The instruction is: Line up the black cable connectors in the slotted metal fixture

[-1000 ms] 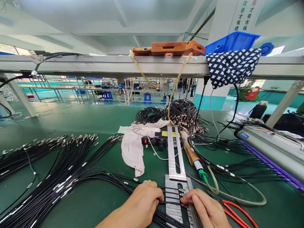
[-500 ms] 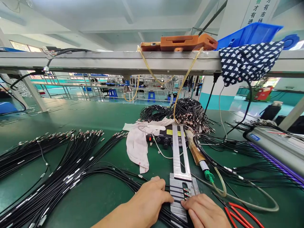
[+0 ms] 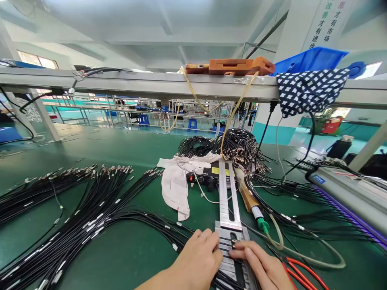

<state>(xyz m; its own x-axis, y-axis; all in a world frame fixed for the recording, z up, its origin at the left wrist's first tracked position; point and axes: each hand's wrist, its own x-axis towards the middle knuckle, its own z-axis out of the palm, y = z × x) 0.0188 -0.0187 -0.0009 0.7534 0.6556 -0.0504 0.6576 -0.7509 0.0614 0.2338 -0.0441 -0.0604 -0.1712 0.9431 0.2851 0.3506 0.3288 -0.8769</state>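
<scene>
My left hand point(image 3: 198, 257) lies flat at the bottom centre, its fingers pressing thin black cables point(image 3: 184, 237) against the left side of a slotted metal jig point(image 3: 229, 231). From the right, my right hand point(image 3: 261, 268) reaches the same jig, fingertips pinching the cable ends laid in its slots. A long metal bar point(image 3: 227, 193) runs away from the jig toward a small black control box point(image 3: 208, 177).
Large bundles of black cables point(image 3: 81, 209) spread over the green mat at left; coiled ones point(image 3: 232, 147) lie behind the box. A white cloth point(image 3: 175, 185), a wooden-handled tool point(image 3: 249, 199) with tubing, red-handled pliers point(image 3: 302, 272) and a grey machine point(image 3: 347, 189) surround the jig.
Both hands have shifted slightly up the jig, the left fingers now flatter over the cables. The view has tilted a little; the bench things look unmoved.
</scene>
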